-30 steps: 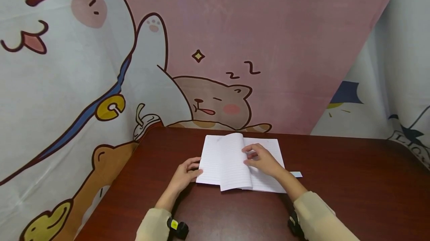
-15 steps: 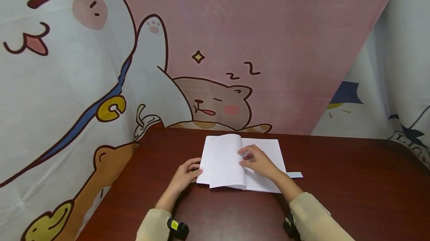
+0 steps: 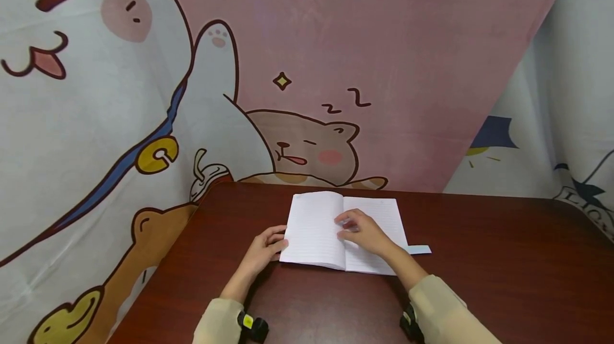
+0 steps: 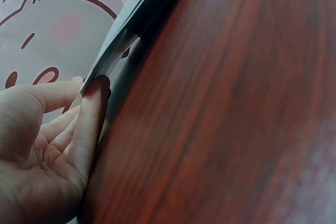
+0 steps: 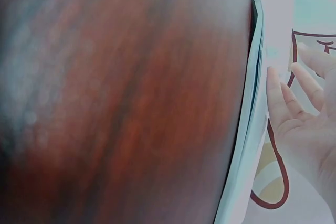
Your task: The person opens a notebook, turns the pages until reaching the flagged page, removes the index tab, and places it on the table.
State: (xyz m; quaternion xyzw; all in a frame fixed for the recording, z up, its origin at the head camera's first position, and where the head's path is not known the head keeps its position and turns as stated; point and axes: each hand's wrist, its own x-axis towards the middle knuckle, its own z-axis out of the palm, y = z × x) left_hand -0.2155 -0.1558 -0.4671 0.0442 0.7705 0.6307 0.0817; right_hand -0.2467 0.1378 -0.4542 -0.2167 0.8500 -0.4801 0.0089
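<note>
An open notebook (image 3: 314, 232) with lined white pages lies on the dark red-brown table. At its left edge my left hand (image 3: 261, 252) pinches the pages and cover, which the left wrist view shows held between thumb and fingers. My right hand (image 3: 366, 233) is over the right page near the spine, its fingers loosely bent and spread. In the right wrist view, the thumb of the right hand (image 5: 307, 124) is against the paper, and nothing is gripped. The left page bulges slightly near the spine.
A pale strip (image 3: 419, 249) sticks out past the notebook's right edge. Behind the table (image 3: 489, 269) hangs a cloth (image 3: 408, 66) with cartoon animals. Small black cameras sit at both wrists, below the cream sleeves (image 3: 220, 320).
A page has turned over to the left and now lies on the left side. The right hand has moved slightly left with it. The left hand stays at the notebook's left edge.
</note>
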